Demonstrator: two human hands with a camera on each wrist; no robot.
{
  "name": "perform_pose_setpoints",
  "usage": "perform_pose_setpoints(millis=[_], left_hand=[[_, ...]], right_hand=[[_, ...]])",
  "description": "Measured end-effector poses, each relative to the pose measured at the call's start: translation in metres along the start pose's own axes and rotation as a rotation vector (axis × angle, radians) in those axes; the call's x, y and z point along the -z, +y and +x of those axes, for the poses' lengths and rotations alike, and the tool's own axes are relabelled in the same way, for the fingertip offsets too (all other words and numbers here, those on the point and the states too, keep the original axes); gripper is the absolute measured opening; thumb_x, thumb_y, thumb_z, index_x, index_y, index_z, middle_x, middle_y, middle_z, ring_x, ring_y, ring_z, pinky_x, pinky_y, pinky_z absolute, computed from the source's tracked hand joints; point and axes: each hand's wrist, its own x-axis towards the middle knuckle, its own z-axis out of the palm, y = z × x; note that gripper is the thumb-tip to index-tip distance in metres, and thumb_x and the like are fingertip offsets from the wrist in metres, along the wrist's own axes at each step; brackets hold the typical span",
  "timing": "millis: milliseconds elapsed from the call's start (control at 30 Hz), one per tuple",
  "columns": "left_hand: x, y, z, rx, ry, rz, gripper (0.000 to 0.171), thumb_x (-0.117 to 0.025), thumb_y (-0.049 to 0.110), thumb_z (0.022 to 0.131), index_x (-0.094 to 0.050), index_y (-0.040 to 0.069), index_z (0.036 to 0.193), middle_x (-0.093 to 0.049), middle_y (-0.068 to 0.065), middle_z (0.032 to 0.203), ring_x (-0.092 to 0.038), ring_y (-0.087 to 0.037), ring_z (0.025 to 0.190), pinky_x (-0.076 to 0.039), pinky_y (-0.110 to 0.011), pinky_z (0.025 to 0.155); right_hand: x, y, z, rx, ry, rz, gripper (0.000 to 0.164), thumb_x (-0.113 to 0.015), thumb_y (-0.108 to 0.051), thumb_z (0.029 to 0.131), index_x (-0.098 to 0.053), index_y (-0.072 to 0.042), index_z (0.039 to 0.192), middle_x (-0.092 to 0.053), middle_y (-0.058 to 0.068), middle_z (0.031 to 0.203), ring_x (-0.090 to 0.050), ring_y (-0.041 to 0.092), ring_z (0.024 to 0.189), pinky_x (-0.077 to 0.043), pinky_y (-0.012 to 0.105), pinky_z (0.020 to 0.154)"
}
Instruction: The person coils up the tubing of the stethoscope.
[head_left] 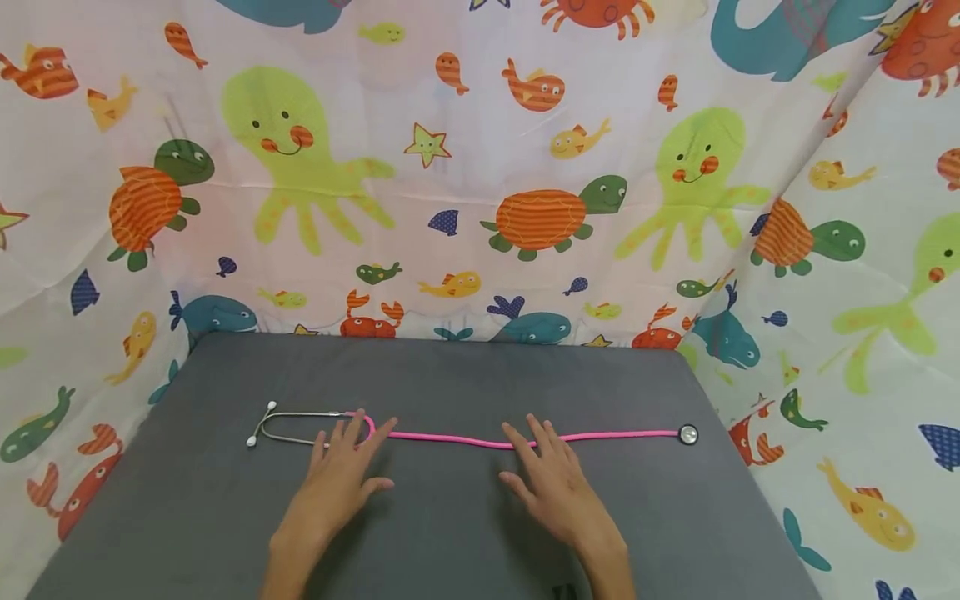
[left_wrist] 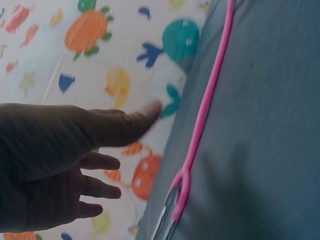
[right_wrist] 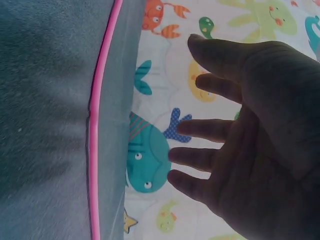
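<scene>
A stethoscope with pink tubing (head_left: 457, 439) lies stretched across the grey table, its metal ear tubes and white eartips to the left and its round chestpiece (head_left: 687, 434) to the right. My left hand (head_left: 335, 479) hovers near the fork of the tubing, fingers spread, and hides part of one ear tube in the head view. Over the middle of the tubing is my right hand (head_left: 557, 487), also with spread fingers. Both wrist views show a gap between the hands and the pink tubing (left_wrist: 205, 107). Neither hand holds anything.
The grey tabletop (head_left: 442, 533) has a back edge against a white curtain (head_left: 465, 200) printed with sea animals, which also hangs along the left and right sides. A small dark object (head_left: 564, 592) shows at the bottom edge, beside the right forearm.
</scene>
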Motion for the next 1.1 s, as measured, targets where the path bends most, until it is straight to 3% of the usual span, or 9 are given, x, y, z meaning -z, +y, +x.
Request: perform_pose_setpoints(millis=[133, 233, 333, 467, 700, 800, 933, 1100], left_hand=[[0.008, -0.026, 0.008, 0.04, -0.022, 0.036, 0.09, -0.09, 0.024, 0.08, -0.046, 0.019, 0.157, -0.035, -0.034, 0.162, -0.035, -0.065, 0.145, -0.024, -0.081, 0.116], [0.011, -0.044, 0.011, 0.067, -0.002, 0.056, 0.086, -0.09, 0.018, 0.08, -0.049, 0.013, 0.155, -0.034, -0.037, 0.162, -0.033, -0.067, 0.144, -0.024, -0.08, 0.116], [0.01, -0.06, 0.012, 0.072, 0.032, 0.08, 0.083, -0.09, 0.014, 0.08, -0.051, 0.008, 0.153, -0.035, -0.038, 0.16, -0.035, -0.068, 0.143, -0.025, -0.08, 0.115], [0.005, -0.076, 0.018, 0.059, 0.025, 0.084, 0.083, -0.09, 0.013, 0.08, -0.051, 0.006, 0.153, -0.036, -0.038, 0.16, -0.036, -0.068, 0.142, -0.026, -0.08, 0.115], [-0.001, -0.097, 0.025, 0.111, -0.025, 0.102, 0.077, -0.086, 0.013, 0.085, -0.049, 0.005, 0.153, -0.033, -0.036, 0.162, -0.031, -0.066, 0.146, -0.023, -0.082, 0.114], [-0.006, -0.105, 0.026, 0.098, -0.019, 0.111, 0.073, -0.083, 0.013, 0.088, -0.05, 0.004, 0.152, -0.037, -0.035, 0.161, -0.032, -0.065, 0.146, -0.025, -0.082, 0.113], [-0.013, -0.108, 0.027, 0.1, 0.015, 0.135, 0.068, -0.081, 0.013, 0.089, -0.053, 0.003, 0.15, -0.051, -0.033, 0.149, -0.045, -0.06, 0.136, -0.036, -0.077, 0.109], [-0.022, -0.101, 0.025, 0.123, 0.027, 0.214, 0.06, -0.083, 0.021, 0.088, -0.06, 0.004, 0.141, -0.059, -0.028, 0.12, -0.059, -0.048, 0.109, -0.047, -0.066, 0.094]], right_hand=[[-0.004, -0.003, 0.009, 0.025, -0.09, 0.031, 0.06, -0.068, -0.035, 0.102, -0.048, -0.02, 0.156, -0.041, 0.023, 0.164, -0.033, 0.05, 0.155, -0.027, 0.072, 0.121], [-0.008, -0.004, 0.016, 0.052, -0.157, 0.051, 0.058, -0.069, -0.032, 0.101, -0.05, -0.017, 0.154, -0.043, 0.024, 0.162, -0.035, 0.051, 0.153, -0.027, 0.072, 0.121], [-0.013, -0.004, 0.022, 0.068, -0.197, 0.056, 0.057, -0.071, -0.027, 0.1, -0.053, -0.014, 0.152, -0.046, 0.025, 0.16, -0.036, 0.052, 0.152, -0.027, 0.072, 0.121], [-0.019, -0.002, 0.027, 0.068, -0.224, 0.045, 0.056, -0.074, -0.022, 0.098, -0.055, -0.012, 0.149, -0.048, 0.025, 0.158, -0.038, 0.053, 0.15, -0.028, 0.072, 0.12], [-0.03, 0.002, 0.035, 0.09, -0.199, 0.018, 0.056, -0.078, -0.018, 0.095, -0.057, -0.011, 0.146, -0.05, 0.026, 0.154, -0.042, 0.054, 0.147, -0.032, 0.072, 0.118], [-0.034, 0.005, 0.038, 0.085, -0.175, -0.011, 0.057, -0.079, -0.016, 0.093, -0.057, -0.013, 0.146, -0.055, 0.025, 0.149, -0.047, 0.052, 0.142, -0.035, 0.07, 0.117], [-0.041, 0.007, 0.043, 0.103, -0.115, -0.075, 0.054, -0.081, -0.013, 0.091, -0.06, -0.013, 0.14, -0.064, 0.019, 0.124, -0.06, 0.042, 0.118, -0.046, 0.063, 0.105], [-0.051, 0.005, 0.047, 0.156, -0.062, -0.147, 0.029, -0.079, -0.006, 0.09, -0.063, -0.009, 0.114, -0.061, 0.012, 0.092, -0.06, 0.034, 0.088, -0.05, 0.054, 0.078]])
